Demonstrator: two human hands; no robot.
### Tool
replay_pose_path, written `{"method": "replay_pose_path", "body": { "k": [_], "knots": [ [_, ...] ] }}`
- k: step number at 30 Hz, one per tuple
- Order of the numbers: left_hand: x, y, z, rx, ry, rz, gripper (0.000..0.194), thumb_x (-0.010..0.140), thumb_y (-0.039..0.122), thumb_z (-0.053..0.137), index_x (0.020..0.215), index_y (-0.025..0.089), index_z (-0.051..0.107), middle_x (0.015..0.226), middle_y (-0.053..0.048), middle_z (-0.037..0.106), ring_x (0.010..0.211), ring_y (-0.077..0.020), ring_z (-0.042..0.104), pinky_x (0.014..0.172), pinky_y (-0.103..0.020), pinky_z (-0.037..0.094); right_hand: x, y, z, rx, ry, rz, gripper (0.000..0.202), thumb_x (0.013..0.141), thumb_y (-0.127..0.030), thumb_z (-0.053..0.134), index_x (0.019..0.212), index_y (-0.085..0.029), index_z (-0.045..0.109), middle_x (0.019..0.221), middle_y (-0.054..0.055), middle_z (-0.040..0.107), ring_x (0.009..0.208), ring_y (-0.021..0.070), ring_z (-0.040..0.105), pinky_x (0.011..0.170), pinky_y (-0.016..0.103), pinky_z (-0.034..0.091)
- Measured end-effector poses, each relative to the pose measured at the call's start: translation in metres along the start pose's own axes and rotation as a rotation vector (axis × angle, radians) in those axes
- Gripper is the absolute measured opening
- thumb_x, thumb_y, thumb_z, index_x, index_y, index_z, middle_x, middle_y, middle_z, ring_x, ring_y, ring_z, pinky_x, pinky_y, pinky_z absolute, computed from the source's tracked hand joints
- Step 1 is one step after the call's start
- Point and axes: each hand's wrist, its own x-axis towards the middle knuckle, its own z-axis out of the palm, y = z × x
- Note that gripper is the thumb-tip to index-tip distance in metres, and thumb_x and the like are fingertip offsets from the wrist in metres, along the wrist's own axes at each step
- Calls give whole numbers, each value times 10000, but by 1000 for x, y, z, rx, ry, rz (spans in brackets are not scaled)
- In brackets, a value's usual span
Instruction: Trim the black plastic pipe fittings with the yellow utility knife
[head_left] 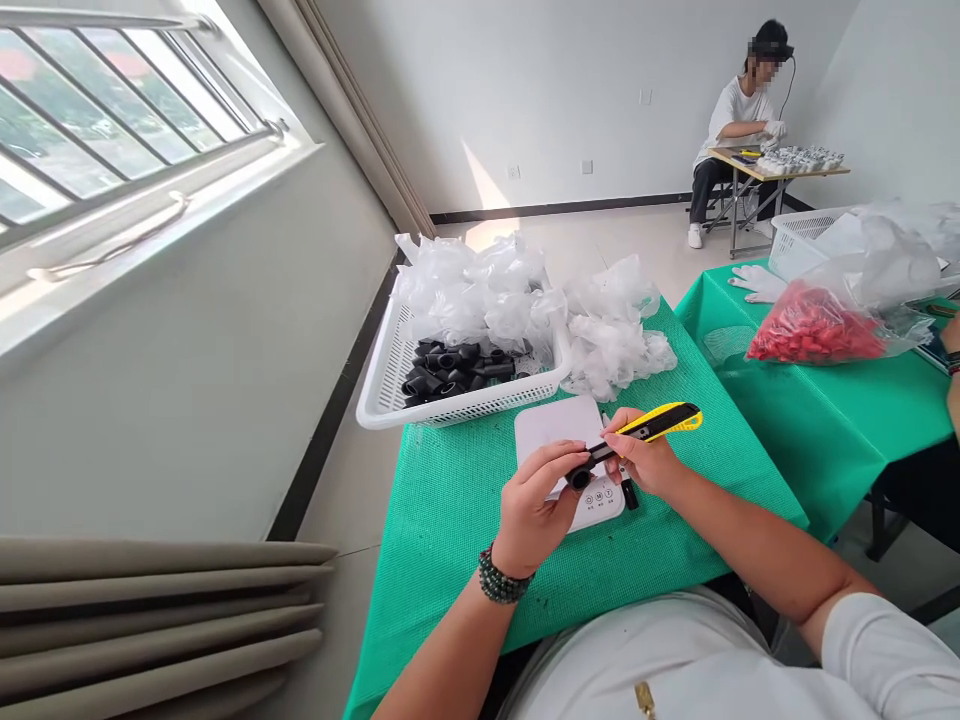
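Knife (661,424) gripped in right hand (648,465) slants leftward toward fitting (579,479) pinched in left hand (531,505).

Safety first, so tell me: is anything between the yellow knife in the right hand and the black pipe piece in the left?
Nothing visible: the yellow knife points its blade right at the pipe piece. The fingers of the left hand sit close beside it; actual contact is too small to tell.

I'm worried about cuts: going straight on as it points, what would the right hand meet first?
Leading with the yellow cutter, the right hand would probably meet the black fitting first, gripped in the left hand; depth there is unclear.
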Motion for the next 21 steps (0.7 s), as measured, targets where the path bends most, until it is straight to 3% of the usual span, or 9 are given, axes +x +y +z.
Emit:
{"method": "replay_pose_path", "body": {
  "k": [7, 12, 14, 17, 21],
  "knots": [
    [2, -3, 0, 98, 41, 95, 263, 919, 71, 729, 1113, 248, 746, 1124, -71, 840, 1136, -260, 798, 968, -426, 684, -3, -4, 10, 127, 44, 49, 423, 734, -529, 893, 805, -232, 600, 489, -74, 637, 367, 94, 527, 368, 194, 446],
    [-2, -3, 2, 28, 64, 44, 212, 927, 97, 734, 1087, 236, 731, 1139, -82, 840, 1139, -266, 804, 973, -438, 686, -4, -1, 5, 34, 11, 11, 434, 775, -566, 872, 837, -232, 602, 526, -67, 662, 404, 105, 572, 392, 203, 470],
    [-5, -3, 3, -37, 65, -48, 172, 923, 131, 747, 1065, 227, 735, 1137, -90, 838, 1098, -256, 813, 955, -410, 688, -4, -2, 2, -35, -18, -28, 444, 795, -588, 858, 858, -228, 607, 542, -65, 675, 412, 106, 588, 415, 212, 491],
    [-6, -3, 3, -194, 50, -307, 157, 911, 260, 796, 1051, 203, 753, 1054, -100, 838, 967, -235, 825, 831, -333, 691, -2, -7, -1, -127, -69, -64, 442, 816, -600, 841, 880, -223, 621, 562, -62, 690, 425, 107, 608, 453, 227, 515],
    [-2, -3, 0, -549, 10, -726, 427, 873, 503, 840, 1100, 157, 734, 881, -77, 790, 710, -202, 786, 645, -308, 661, -3, -11, -1, -215, -102, -65, 420, 830, -599, 830, 891, -226, 647, 614, -41, 716, 483, 127, 658, 497, 257, 550]
  ]
}}
